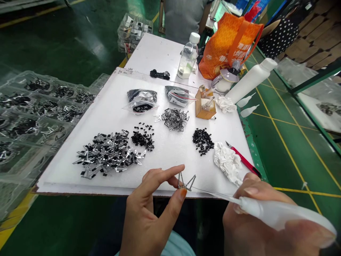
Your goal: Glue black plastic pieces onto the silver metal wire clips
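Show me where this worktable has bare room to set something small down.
Bare: the white surface between the small left black heap and the right black heap, nearer than the wire parts; also left of the leftmost bag. Crowded: the right side, with wooden box, crumpled white wad and red knife.

The white bench [170, 156] carries a wide heap of black-tipped metal frames [110, 153], a smaller heap of bare frames [174, 120], two piles of black bits [142, 139], two plastic bags [142, 97], a wooden box [204, 111], white wads [227, 160] and a red knife [245, 161].
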### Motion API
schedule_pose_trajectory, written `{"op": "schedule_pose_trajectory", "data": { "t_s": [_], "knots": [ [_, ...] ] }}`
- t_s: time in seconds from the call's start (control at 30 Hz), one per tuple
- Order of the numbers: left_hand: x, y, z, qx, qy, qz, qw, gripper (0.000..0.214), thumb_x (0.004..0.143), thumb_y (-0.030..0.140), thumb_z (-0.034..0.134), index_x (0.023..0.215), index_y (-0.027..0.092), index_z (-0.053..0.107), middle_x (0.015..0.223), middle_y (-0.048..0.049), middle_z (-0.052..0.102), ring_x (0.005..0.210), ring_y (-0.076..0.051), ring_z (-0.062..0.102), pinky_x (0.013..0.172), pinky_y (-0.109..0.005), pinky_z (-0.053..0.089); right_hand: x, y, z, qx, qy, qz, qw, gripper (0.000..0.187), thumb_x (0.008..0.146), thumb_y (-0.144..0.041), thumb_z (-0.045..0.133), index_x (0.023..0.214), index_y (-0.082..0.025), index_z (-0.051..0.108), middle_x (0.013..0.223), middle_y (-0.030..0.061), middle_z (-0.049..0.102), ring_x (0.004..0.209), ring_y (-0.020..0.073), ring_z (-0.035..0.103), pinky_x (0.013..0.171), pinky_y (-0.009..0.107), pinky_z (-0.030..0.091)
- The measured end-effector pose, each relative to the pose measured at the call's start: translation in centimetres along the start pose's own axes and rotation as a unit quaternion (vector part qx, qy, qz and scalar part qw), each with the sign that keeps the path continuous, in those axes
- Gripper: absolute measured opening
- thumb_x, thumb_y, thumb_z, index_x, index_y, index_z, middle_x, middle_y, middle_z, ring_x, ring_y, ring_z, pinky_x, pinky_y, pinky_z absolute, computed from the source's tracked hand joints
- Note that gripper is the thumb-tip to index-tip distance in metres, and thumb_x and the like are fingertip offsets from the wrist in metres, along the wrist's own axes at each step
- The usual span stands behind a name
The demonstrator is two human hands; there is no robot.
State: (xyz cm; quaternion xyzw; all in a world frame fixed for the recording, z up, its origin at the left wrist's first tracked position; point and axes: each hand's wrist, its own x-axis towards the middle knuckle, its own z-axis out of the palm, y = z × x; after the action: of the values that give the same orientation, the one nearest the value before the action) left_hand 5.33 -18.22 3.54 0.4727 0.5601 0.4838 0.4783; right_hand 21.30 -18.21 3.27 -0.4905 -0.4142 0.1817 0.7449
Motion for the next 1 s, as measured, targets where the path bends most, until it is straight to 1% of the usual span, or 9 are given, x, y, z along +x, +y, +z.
{"op": "schedule_pose_trajectory", "data": {
  "t_s": [0.2, 0.37, 0.47, 0.53, 0.63, 0.67, 0.77, 0.87, 1.0],
  "knots": [
    [-0.2, 0.0, 0.0, -0.005, -0.001, -0.004, 1.0, 0.036, 0.093, 0.023, 0.072, 0.114, 0.051, 0.078, 0.084, 0.0065, 0.066, 0.08, -0.01, 0.065, 0.079, -0.016, 0.052, 0.5, 0.6, -0.1, 0.006, -0.008, -0.029, 1.0, 0.043, 0.099, -0.054, 0.056, 0.079, -0.024, 0.081, 0.066, -0.0013, 0.061, 0.073, 0.0212, 0.056, 0.101, 0.036, 0.04],
    [-0.2, 0.1, 0.0, -0.001, 0.005, -0.009, 1.0, 0.036, 0.093, 0.024, 0.072, 0.114, 0.052, 0.078, 0.084, 0.0064, 0.065, 0.075, -0.01, 0.062, 0.076, -0.017, 0.052, 0.5, 1.3, -0.2, -0.01, 0.014, -0.075, 0.997, 0.042, 0.101, -0.047, 0.053, 0.081, -0.025, 0.081, 0.068, -0.0004, 0.063, 0.074, 0.0214, 0.056, 0.103, 0.035, 0.041],
    [-0.1, 0.1, 0.1, 0.002, 0.003, -0.005, 1.0, 0.037, 0.092, 0.023, 0.072, 0.115, 0.052, 0.078, 0.084, 0.0062, 0.065, 0.076, -0.01, 0.063, 0.075, -0.016, 0.052, 0.3, 1.0, -0.2, -0.022, 0.019, -0.08, 0.996, 0.043, 0.102, -0.047, 0.05, 0.079, -0.025, 0.08, 0.068, 0.0001, 0.062, 0.075, 0.0217, 0.056, 0.104, 0.037, 0.041],
    [-0.1, 0.1, 0.1, -0.001, 0.009, -0.007, 1.0, 0.036, 0.092, 0.023, 0.072, 0.114, 0.05, 0.079, 0.084, 0.0059, 0.066, 0.076, -0.011, 0.063, 0.076, -0.017, 0.052, 0.0, 0.5, -0.3, -0.03, 0.029, -0.049, 0.998, 0.043, 0.102, -0.048, 0.051, 0.08, -0.025, 0.08, 0.069, 0.0005, 0.062, 0.079, 0.0222, 0.058, 0.108, 0.038, 0.04],
    [-0.2, 0.1, 0.0, -0.005, 0.013, -0.008, 1.0, 0.034, 0.092, 0.023, 0.072, 0.113, 0.049, 0.079, 0.084, 0.0053, 0.066, 0.075, -0.011, 0.063, 0.077, -0.018, 0.053, -0.5, -0.3, -0.5, -0.041, 0.043, 0.016, 0.998, 0.043, 0.102, -0.053, 0.054, 0.085, -0.024, 0.08, 0.077, 0.0015, 0.064, 0.095, 0.0237, 0.061, 0.114, 0.039, 0.037],
    [-0.2, 0.1, 0.0, -0.005, 0.01, -0.007, 1.0, 0.034, 0.092, 0.023, 0.072, 0.113, 0.048, 0.079, 0.083, 0.0052, 0.066, 0.076, -0.011, 0.063, 0.076, -0.018, 0.053, -0.6, -0.4, -0.5, -0.044, 0.044, 0.028, 0.998, 0.043, 0.102, -0.054, 0.054, 0.086, -0.024, 0.08, 0.08, 0.0018, 0.065, 0.1, 0.0241, 0.061, 0.115, 0.039, 0.036],
    [-0.2, 0.1, -0.1, 0.0, 0.002, -0.005, 1.0, 0.034, 0.092, 0.023, 0.073, 0.114, 0.047, 0.08, 0.083, 0.0046, 0.066, 0.077, -0.012, 0.064, 0.076, -0.018, 0.053, -0.7, -0.5, -0.7, -0.045, 0.043, 0.018, 0.998, 0.045, 0.101, -0.058, 0.053, 0.084, -0.025, 0.079, 0.081, 0.0018, 0.065, 0.101, 0.0247, 0.061, 0.116, 0.04, 0.036],
    [-0.1, 0.2, 0.0, -0.005, 0.008, -0.009, 1.0, 0.032, 0.092, 0.023, 0.073, 0.113, 0.045, 0.081, 0.083, 0.0037, 0.065, 0.077, -0.012, 0.064, 0.077, -0.02, 0.054, -0.7, -0.4, -0.6, -0.05, 0.046, 0.018, 0.998, 0.046, 0.104, -0.054, 0.049, 0.085, -0.025, 0.079, 0.083, 0.0029, 0.064, 0.103, 0.0261, 0.061, 0.118, 0.043, 0.034],
    [-0.2, 0.4, 0.3, -0.015, 0.015, -0.02, 1.0, 0.03, 0.091, 0.023, 0.073, 0.111, 0.044, 0.081, 0.082, 0.0037, 0.065, 0.078, -0.013, 0.063, 0.079, -0.022, 0.053, -0.7, -0.4, -0.6, -0.052, 0.035, 0.021, 0.998, 0.048, 0.106, -0.052, 0.045, 0.086, -0.025, 0.078, 0.08, 0.0038, 0.063, 0.096, 0.0277, 0.062, 0.119, 0.049, 0.033]
  ]
}}
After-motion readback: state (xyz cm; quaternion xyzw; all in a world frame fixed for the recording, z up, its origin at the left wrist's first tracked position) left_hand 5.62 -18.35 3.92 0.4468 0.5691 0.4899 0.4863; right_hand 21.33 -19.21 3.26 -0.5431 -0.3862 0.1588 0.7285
